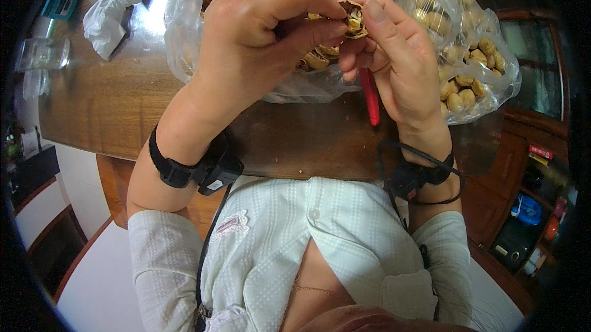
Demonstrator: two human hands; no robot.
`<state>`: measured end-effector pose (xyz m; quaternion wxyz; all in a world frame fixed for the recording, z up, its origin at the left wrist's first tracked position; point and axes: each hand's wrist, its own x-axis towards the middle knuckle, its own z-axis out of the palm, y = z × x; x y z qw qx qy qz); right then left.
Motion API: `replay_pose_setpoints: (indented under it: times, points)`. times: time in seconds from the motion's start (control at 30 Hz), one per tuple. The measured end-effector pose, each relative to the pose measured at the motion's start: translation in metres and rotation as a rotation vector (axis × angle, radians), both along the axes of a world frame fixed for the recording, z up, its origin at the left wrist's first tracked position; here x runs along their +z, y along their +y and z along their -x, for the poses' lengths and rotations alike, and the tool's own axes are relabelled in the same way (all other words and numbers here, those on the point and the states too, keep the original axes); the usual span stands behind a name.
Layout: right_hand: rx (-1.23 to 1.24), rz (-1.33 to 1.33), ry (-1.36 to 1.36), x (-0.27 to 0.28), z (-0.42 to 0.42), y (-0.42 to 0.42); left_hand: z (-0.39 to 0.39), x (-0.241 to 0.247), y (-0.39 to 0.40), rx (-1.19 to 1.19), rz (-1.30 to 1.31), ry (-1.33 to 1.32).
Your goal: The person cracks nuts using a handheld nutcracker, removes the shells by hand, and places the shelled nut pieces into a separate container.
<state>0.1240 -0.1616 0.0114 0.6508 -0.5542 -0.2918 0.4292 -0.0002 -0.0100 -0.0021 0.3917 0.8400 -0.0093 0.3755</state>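
Observation:
A broken walnut (354,22), its ragged shell showing pale kernel inside, is held between my two hands. The thumb and forefinger of my left hand (272,22) pinch its left edge. My right hand (397,50) grips it from the other side, thumb on top. Beneath both hands lies an opened clear plastic bag (304,89) full of cracked walnut shells (318,59). A red-handled tool (369,96), possibly a nutcracker, passes behind my right hand; its middle is hidden, and I cannot tell whether the fingers touch it.
Whole walnuts (466,92) fill another clear plastic bag (505,87) at the right. Crumpled white tissue (106,20) and a clear plastic container (44,55) are on the wooden table (115,105) at left. A black cable (381,161) loops around my right wrist.

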Motion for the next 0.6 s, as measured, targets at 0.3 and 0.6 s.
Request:
replay_pose_setpoints:
  times: [0.3,0.6]
  points:
    - [0.096,0.026,0.126,-0.001,-0.005,0.0,0.002,0.004,-0.002,0.074,-0.112,0.123]
    - [0.055,0.023,0.216,0.0,-0.004,0.001,0.003,-0.004,-0.004,0.022,0.235,0.061]
